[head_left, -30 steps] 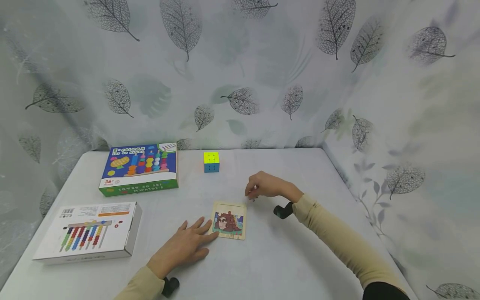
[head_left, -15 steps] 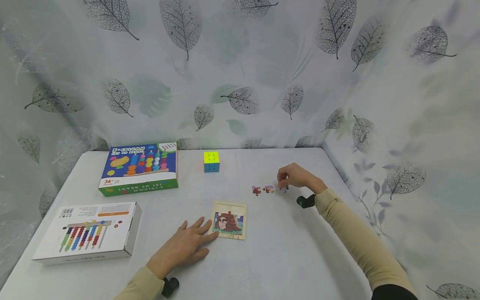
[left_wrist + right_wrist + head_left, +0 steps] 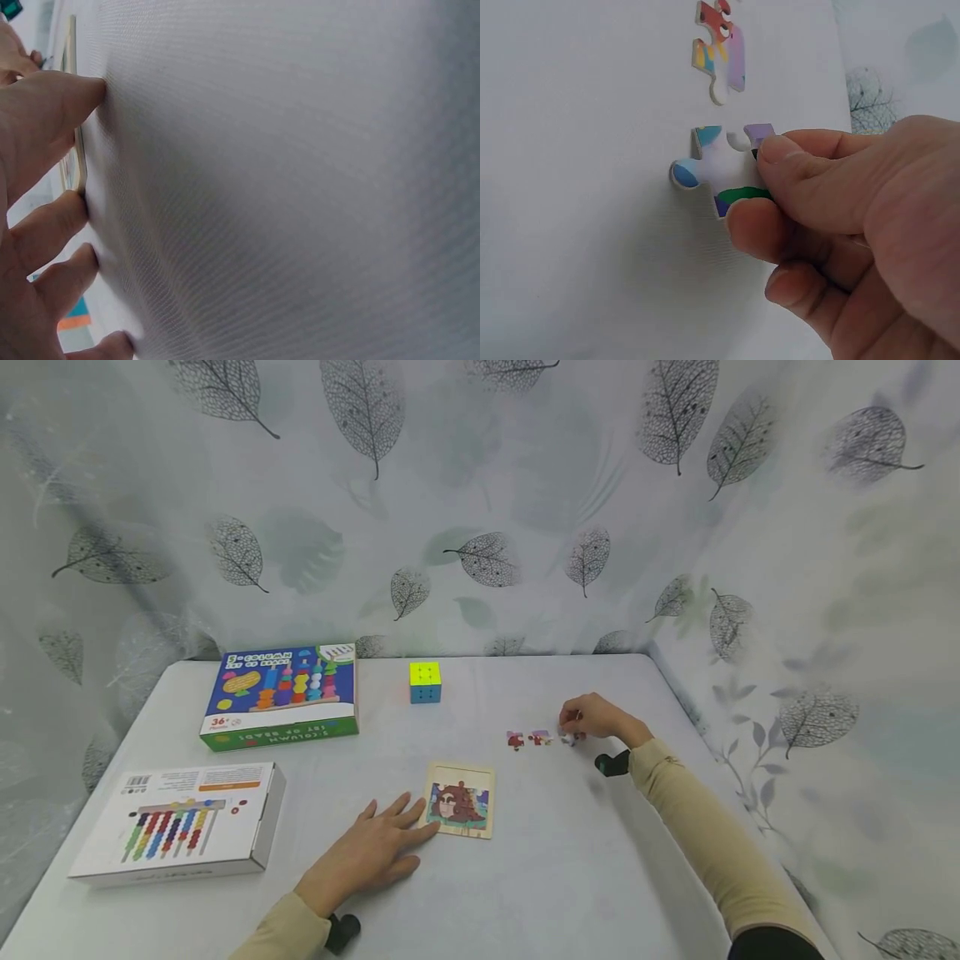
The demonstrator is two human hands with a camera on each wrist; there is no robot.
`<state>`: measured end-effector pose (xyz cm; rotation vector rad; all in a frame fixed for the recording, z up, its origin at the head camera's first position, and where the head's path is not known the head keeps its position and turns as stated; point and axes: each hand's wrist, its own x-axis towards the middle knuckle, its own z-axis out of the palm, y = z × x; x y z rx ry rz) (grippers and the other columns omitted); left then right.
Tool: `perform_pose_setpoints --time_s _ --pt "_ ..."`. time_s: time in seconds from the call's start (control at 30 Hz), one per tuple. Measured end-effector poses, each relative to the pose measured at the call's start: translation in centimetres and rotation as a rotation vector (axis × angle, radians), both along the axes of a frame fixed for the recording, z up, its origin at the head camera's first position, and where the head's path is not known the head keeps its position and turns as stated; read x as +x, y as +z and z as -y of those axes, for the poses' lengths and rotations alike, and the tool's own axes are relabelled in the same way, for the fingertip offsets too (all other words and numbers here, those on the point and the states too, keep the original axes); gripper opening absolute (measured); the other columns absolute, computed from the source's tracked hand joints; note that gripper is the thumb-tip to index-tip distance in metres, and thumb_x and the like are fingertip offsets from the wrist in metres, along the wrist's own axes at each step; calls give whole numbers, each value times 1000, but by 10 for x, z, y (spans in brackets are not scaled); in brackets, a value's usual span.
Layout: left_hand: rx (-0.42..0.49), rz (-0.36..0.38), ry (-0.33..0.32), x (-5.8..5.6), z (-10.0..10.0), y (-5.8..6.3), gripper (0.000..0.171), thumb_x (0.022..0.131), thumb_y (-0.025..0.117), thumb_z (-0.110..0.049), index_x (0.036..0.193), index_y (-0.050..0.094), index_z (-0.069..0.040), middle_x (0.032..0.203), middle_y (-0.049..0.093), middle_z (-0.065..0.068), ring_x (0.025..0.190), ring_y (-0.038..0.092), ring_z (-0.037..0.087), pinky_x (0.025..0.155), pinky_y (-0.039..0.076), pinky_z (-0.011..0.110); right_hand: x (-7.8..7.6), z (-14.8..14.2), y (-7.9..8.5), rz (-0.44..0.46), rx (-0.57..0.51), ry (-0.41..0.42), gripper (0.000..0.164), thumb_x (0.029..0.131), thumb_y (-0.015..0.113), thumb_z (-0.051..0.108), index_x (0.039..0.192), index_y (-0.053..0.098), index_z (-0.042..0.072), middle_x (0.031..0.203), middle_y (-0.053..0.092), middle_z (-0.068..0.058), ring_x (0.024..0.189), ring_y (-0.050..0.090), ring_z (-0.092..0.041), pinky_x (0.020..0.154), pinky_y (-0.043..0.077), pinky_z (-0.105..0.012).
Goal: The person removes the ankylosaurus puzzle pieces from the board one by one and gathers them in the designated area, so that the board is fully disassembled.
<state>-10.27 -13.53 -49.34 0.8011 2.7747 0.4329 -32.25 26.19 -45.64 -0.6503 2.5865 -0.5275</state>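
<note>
My left hand (image 3: 375,847) lies spread on the table, its fingertips at the left edge of a small wooden puzzle tray (image 3: 461,832). Inside the tray, joined pieces show a brown animal picture. Toward the back right, my right hand (image 3: 596,717) pinches a jigsaw piece (image 3: 720,169) between thumb and fingers. That piece is white and lilac with blue and green patches, seen best in the right wrist view. Left of it lie two more pieces: a red and lilac one (image 3: 540,737) and a mostly red one (image 3: 514,740).
A yellow-topped puzzle cube (image 3: 425,683) stands at the back of the table. On the left are a blue and green bead-toy box (image 3: 281,697) and a white box (image 3: 176,822). Leaf-print sheeting (image 3: 480,510) hangs behind and to the right.
My right hand has moved right from beside the tray to the row of pieces, uncovering two of them, and now pinches the third. My left hand has stayed at the tray.
</note>
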Motion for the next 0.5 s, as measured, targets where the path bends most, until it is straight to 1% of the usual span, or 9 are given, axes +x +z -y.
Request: perform_pose_setpoints --time_s 0.27,0.5 --pt "-3 -5 1 1 0 0 50 93 70 -32 142 58 -28 156 48 10 148 41 38 112 36 71 1 -1 -8 20 47 -51 10 98 64 14 102 70 8 88 68 -5 73 56 -13 66 45 -25" --pt "-4 -9 -5 0 1 0 51 93 70 -32 142 58 -28 156 48 10 147 41 39 111 37 71 -2 -2 -14 3 35 -40 9 98 63 13 101 69 7 85 66 -4 74 56 -12 67 46 -25"
